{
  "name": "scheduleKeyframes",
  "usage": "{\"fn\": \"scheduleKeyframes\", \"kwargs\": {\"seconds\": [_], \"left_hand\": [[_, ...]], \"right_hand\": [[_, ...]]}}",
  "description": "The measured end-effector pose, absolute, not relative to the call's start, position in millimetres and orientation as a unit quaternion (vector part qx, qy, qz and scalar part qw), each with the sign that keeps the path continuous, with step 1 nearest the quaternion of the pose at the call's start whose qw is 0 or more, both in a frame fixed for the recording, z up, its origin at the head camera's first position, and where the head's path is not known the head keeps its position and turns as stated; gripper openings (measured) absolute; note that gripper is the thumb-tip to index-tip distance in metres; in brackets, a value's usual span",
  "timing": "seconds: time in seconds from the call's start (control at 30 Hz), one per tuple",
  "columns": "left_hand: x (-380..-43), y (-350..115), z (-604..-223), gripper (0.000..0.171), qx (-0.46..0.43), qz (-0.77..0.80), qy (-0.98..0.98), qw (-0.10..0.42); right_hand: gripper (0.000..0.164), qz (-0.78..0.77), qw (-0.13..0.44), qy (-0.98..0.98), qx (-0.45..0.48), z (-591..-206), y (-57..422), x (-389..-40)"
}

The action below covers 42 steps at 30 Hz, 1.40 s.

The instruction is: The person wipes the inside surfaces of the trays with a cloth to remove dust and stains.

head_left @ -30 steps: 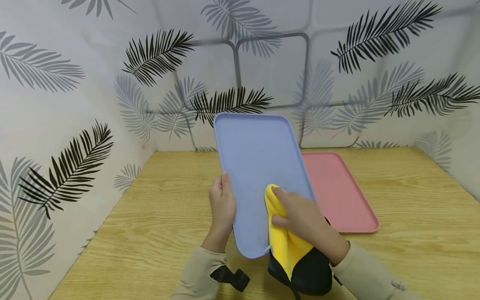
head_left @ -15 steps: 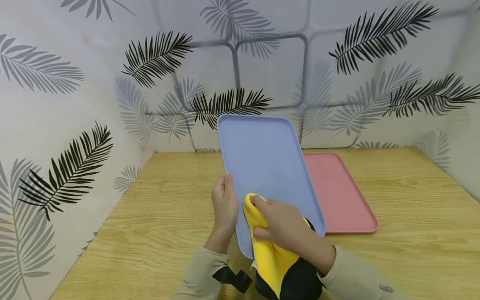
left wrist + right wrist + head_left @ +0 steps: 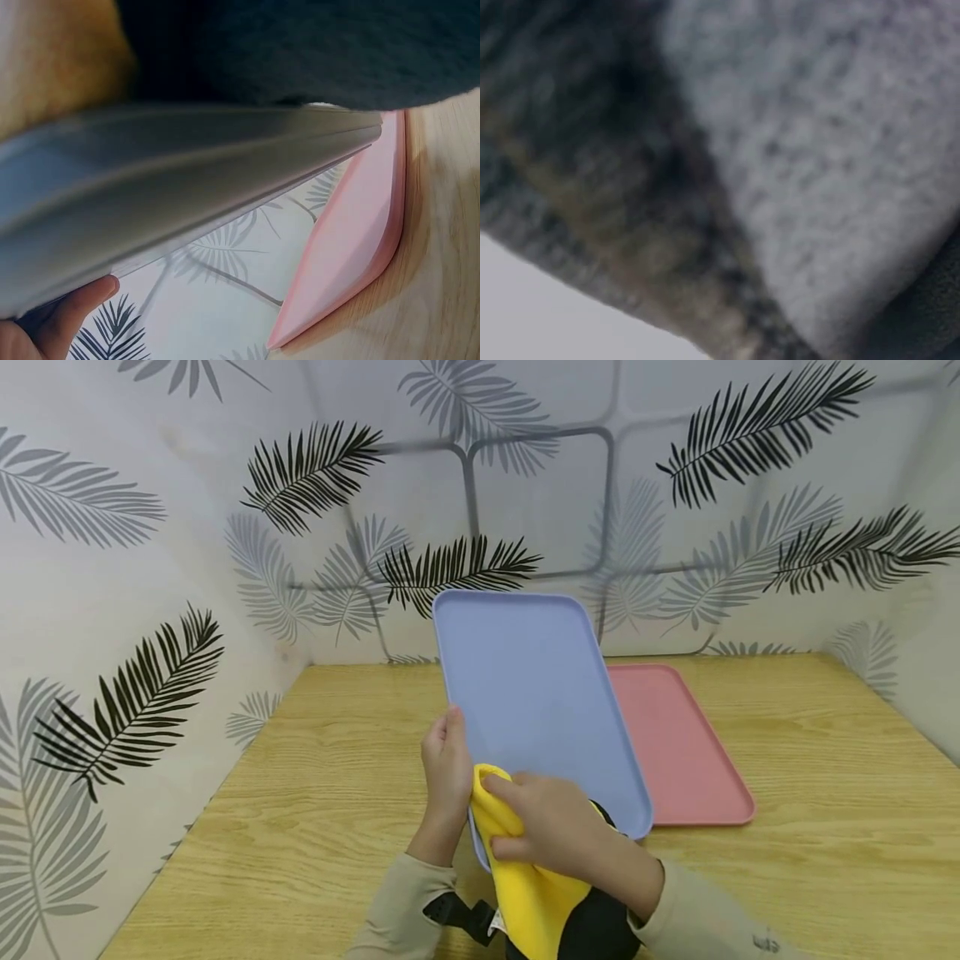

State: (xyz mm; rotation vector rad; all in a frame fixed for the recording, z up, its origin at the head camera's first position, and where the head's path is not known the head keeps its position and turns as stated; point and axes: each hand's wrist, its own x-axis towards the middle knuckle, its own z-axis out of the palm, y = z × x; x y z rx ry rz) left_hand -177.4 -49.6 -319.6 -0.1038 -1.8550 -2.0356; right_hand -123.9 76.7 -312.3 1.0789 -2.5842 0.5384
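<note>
A blue rectangular tray (image 3: 532, 685) is held up at a slant over the table. My left hand (image 3: 446, 772) grips its left edge, thumb on the near face; in the left wrist view a fingertip (image 3: 94, 296) shows at the tray's edge. With my right hand (image 3: 551, 827) I hold a yellow and black cloth (image 3: 525, 893) against the tray's lower left part, close beside the left hand. The cloth hangs down past the tray's bottom edge and hides its lower corner. Blurred grey and dark fabric (image 3: 832, 150) fills most of the right wrist view.
A pink tray (image 3: 682, 752) lies on the wooden table (image 3: 322, 752), partly behind the blue tray. Leaf-patterned walls (image 3: 525, 510) stand at the back and on both sides. A black strap device (image 3: 465, 914) is on the left wrist.
My right hand has moved the cloth left and down across the blue tray, toward the left hand. The tray shifted slightly right; the left hand keeps its grip.
</note>
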Motion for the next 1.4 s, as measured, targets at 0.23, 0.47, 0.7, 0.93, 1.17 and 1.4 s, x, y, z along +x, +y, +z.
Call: {"fn": "scheduleKeyframes", "kwargs": {"seconds": [0.23, 0.47, 0.7, 0.93, 1.17, 1.4], "left_hand": [[-177, -51, -319, 0.037, -0.034, -0.717, -0.669, 0.194], [-177, -52, -320, 0.037, -0.043, -0.715, -0.668, 0.201], [-178, -52, -320, 0.037, -0.044, -0.711, -0.672, 0.203], [-176, -53, -317, 0.036, -0.038, -0.711, -0.674, 0.200], [-178, -54, -317, 0.037, -0.040, -0.703, -0.679, 0.206], [-178, -57, -317, 0.037, -0.025, -0.693, -0.689, 0.208]], "right_hand": [[0.030, 0.192, 0.125, -0.893, 0.387, -314, 76, -123], [0.036, 0.179, 0.121, -0.898, 0.383, -315, 76, -120], [0.042, 0.169, 0.135, -0.905, 0.367, -316, 75, -119], [0.043, 0.174, 0.124, -0.921, 0.324, -317, 80, -121], [0.043, 0.177, 0.111, -0.929, 0.306, -318, 89, -125], [0.047, 0.177, 0.097, -0.937, 0.285, -321, 99, -129]]}}
